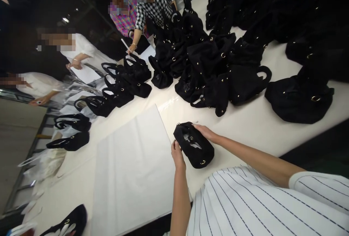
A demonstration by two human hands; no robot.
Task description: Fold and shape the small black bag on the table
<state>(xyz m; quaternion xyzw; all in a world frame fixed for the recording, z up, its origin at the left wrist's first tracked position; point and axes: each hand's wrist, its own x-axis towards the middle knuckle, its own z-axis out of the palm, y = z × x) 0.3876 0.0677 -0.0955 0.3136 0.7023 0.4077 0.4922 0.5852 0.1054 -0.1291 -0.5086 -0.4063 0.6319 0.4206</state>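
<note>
A small black fabric bag with metal eyelets lies on the white table in front of me, with white paper showing in its opening. My left hand grips its near left edge. My right hand holds its far upper edge, fingers curled over the rim. A stack of white tissue sheets lies just left of the bag.
A large heap of black bags covers the far right of the table. A row of open black bags runs along the left edge. Several other people stand at the far side. Clear plastic wrappers lie at the left.
</note>
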